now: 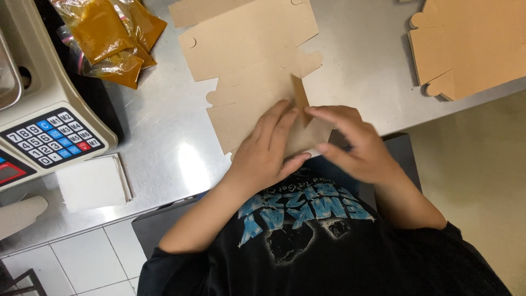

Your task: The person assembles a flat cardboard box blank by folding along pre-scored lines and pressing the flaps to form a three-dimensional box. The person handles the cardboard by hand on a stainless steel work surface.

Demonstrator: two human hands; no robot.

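The left hand [271, 151] hides the near part of the flat cardboard blank [249, 60]. The right hand [356, 145] is motion-blurred. The scale [38, 109] and the far-right cardboard stack [471, 44] are cut off by the edges.

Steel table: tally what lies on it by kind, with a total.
Flat brown cardboard box blanks under the hands: 3 at least, overlapping, exact count unclear
Stack of brown cardboard blanks at the far right: 1
Bags of orange-brown sauce: 3 or so, heaped together
Weighing scale with keypad: 1
Stack of white paper sheets: 1
Total: about 9
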